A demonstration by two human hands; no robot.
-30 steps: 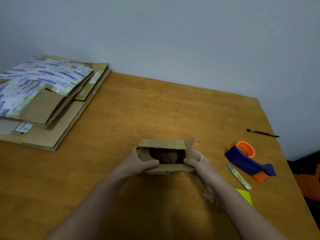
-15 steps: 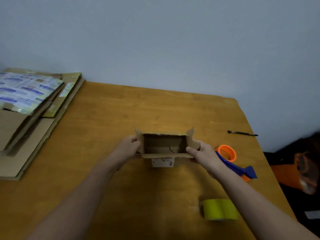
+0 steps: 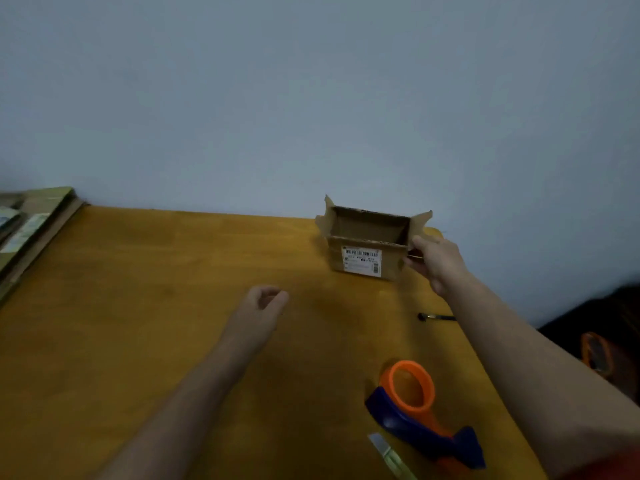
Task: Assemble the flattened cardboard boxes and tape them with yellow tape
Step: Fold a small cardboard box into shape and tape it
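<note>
Our right hand reaches far forward, and its thumb and fingertips pinch the right-hand wall of the cardboard box, just under the raised side flap. The box stands upright on the table directly left of those fingers, close to the wall. Its top is open and a flap sticks up at each end. A white barcode label is on the face turned toward us, just left of the gripping fingertips.

Our left hand hangs over bare wood, well apart from the box and nearer to us than the right fingers. Its fingers are loosely curled toward the thumb and hold nothing.

A thin black pen lies on the table nearer to us than the right fingers, partly hidden by that forearm. Nearer again sits a blue and orange tape dispenser, well right of the left fingers, with a slim cutter blade just beside it at the bottom edge. Far left of the left fingers, a stack of flattened cardboard lies at the table's edge.
</note>
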